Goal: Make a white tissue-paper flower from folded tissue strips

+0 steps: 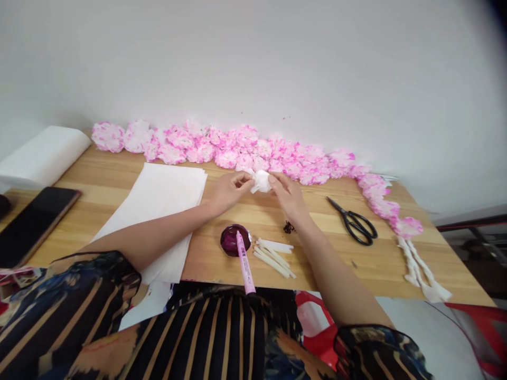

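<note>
Between my two hands, over the middle of the table, is a small white tissue-paper flower [262, 181] with ruffled layers. My left hand [233, 191] pinches its left edge between thumb and fingers. On the flower's right side, my right hand [288, 194] grips it with thumb and fingertips. Just behind it runs a long row of pink-and-white paper flowers [237, 148]. Nearer to me, a pink marker [245, 264] leans on a small dish of dark purple liquid [229, 240]. Several thin white sticks [275, 257] lie right of the dish.
A stack of white paper sheets [158, 195] lies left of my hands. Farther left are a phone [37, 221] and a white paper roll [47, 153]. Black scissors [352, 221] rest at right, near twisted white paper strands [420, 269]. A wall [253, 63] stands behind the table [325, 264].
</note>
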Motion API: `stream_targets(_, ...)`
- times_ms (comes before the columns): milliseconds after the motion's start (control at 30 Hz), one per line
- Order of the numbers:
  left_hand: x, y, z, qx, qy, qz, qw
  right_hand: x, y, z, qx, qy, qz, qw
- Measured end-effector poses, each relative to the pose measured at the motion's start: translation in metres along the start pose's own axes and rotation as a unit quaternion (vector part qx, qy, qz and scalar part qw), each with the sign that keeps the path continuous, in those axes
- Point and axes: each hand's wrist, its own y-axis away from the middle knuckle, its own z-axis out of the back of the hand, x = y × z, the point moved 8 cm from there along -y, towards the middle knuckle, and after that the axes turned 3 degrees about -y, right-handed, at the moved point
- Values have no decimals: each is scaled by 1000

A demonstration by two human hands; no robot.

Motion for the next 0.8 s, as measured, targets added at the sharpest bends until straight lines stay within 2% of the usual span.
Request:
stream_targets(100,-13,5,0,-3,-63,-45,997,23,5,5,-39,92,99,990)
stream_targets(200,-22,8,-3,6,-113,-74,991,41,11,-1,-24,163,191,968)
stream_targets(300,-26,10,-6,10,-149,-99,984,42,12,-8,-3,200,219,955)
stream_targets(400,-25,10,-10,15,-187,-121,975,28,6,-6,-4,164,167,972)
stream_targets(533,-14,9,-14,34,-144,-80,986,-3,-2,-2,-8,-22,30,999)
stream_targets(667,-5,6,-14,31,-52,-20,998,-29,-4,-7,5,-181,-90,979)
stream_targets(800,2,-1,-10,33,16,28,999,-34,-5,-1,-12,-234,-117,965)
